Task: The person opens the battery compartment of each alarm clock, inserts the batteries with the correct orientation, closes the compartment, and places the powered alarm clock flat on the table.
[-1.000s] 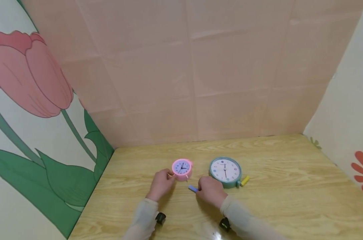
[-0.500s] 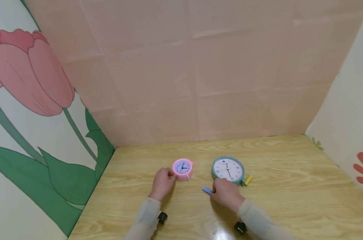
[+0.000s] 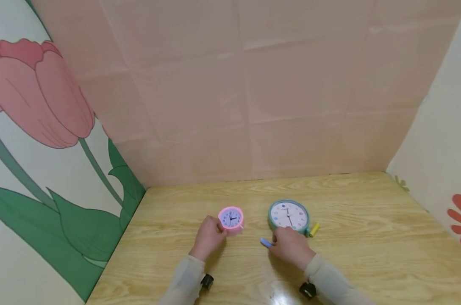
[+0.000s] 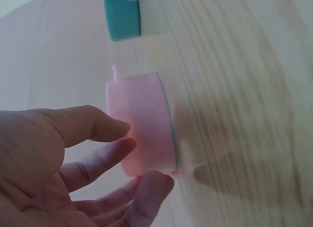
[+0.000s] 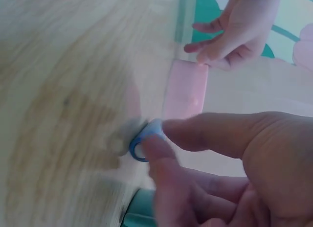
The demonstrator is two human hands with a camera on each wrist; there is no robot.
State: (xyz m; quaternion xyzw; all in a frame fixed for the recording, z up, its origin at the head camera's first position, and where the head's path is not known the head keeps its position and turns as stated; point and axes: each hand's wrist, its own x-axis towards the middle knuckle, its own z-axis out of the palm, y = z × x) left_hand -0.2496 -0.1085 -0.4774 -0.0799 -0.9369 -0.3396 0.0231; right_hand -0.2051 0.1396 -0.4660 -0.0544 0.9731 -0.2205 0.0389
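In the head view my left hand (image 3: 209, 238) holds the near left side of a small pink alarm clock (image 3: 235, 230), fingertips at its rim. The left wrist view shows the fingers curled against the clock's pink side wall (image 4: 142, 104). My right hand (image 3: 292, 247) pinches a small blue battery (image 3: 265, 242) between thumb and finger, just in front of a larger teal clock (image 3: 289, 214). One round end of the blue battery (image 5: 139, 151) shows in the right wrist view, close over the table. Both clocks lie face up.
Beside the teal clock's right edge lies a yellow battery (image 3: 315, 230). The wooden table (image 3: 367, 237) runs back to a pink-covered wall (image 3: 253, 106). Painted side walls stand left and right. A black band (image 3: 308, 290) sits at the right wrist.
My right hand has moved right with the blue battery. The pink clock has shifted slightly toward me and turned a little, with my left hand at its side.
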